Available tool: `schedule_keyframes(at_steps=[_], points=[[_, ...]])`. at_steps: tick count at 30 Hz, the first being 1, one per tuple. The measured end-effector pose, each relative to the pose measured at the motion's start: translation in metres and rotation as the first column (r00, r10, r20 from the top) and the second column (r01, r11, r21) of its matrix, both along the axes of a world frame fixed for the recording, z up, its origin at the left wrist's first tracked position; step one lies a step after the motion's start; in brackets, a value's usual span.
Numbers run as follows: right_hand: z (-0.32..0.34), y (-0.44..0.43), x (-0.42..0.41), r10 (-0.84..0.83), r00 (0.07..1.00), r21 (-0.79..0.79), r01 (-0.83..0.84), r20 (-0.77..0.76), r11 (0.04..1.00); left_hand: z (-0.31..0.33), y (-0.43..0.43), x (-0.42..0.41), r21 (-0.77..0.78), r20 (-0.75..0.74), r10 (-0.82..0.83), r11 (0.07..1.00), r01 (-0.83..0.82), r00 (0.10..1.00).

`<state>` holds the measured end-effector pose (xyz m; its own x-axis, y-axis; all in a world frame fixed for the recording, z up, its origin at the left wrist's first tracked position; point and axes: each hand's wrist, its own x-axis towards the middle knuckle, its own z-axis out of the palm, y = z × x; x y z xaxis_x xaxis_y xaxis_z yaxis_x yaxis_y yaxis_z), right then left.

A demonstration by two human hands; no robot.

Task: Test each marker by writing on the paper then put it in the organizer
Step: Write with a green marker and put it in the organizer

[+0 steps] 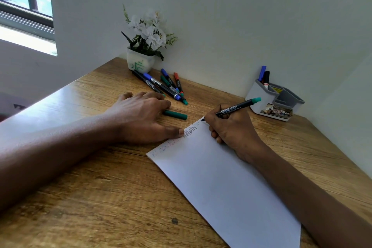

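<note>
**Assessor:** Where is the marker under test?

**Inspector:** The black-barrelled marker with the teal end (pixel 237 109) is in the right hand (pixel 231 127). Its tip is down at the far corner of the white sheet of paper (pixel 221 183), next to a row of scribbles along that edge. The fingers are curled round the barrel in a writing grip, and the heel of the hand rests on the sheet, which is judged to steady the stroke.

**Assessor:** And the other of the two hands?

**Inspector:** The left hand (pixel 141 117) lies flat on the wooden surface (pixel 100 187) with its fingers straight, gripping nothing. Its thumb tip presses the sheet's edge — most likely to stop the paper sliding. The hands are apart, with the paper's corner between them.

**Assessor:** The cap?

**Inspector:** A dark green cap (pixel 174 115) lies just beside the left fingers, presumably kept within reach for recapping.

**Assessor:** Remaining stock?

**Inspector:** A cluster of loose markers (pixel 167 85) with blue, green and red caps lies near the white pot of artificial flowers (pixel 141 62). It is well apart from the grey-and-white plastic organizer (pixel 275 100) by the wall. Two stored markers (pixel 263 75), one blue and one black, stand upright in the organizer's tall left compartment. The task is judged part done — several markers are not yet tested.
</note>
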<state>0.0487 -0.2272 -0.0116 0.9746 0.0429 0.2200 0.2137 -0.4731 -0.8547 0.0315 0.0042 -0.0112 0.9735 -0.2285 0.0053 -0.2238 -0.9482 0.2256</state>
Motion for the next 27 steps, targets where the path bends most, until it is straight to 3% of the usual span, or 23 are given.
schedule_keyframes(at_steps=[15, 18, 22, 24, 27], points=[[-0.001, 0.004, -0.002, -0.071, 0.997, 0.046, 0.073, -0.025, 0.996, 0.003, -0.001, -0.003, -0.01, 0.003, -0.009, 1.0, 0.009, 1.0], [0.002, -0.001, -0.002, -0.061, 0.996, 0.248, 0.074, -0.059, 0.966, 0.002, -0.001, -0.005, -0.03, 0.009, -0.022, 0.999, 0.023, 1.0], [0.008, -0.011, -0.004, 0.131, 0.988, 0.6, -0.057, -0.081, 0.798, 0.001, 0.001, -0.007, -0.126, 0.093, -0.002, 0.992, 0.013, 0.996], [0.012, -0.017, -0.006, 0.261, 0.962, 0.661, -0.146, -0.078, 0.736, 0.0, 0.0, -0.005, -0.175, 0.196, 0.003, 0.984, 0.032, 0.981], [0.019, -0.024, -0.011, 0.362, 0.93, 0.646, -0.235, -0.069, 0.726, 0.001, -0.001, -0.004, -0.16, 0.316, -0.025, 0.984, 0.079, 0.948]])
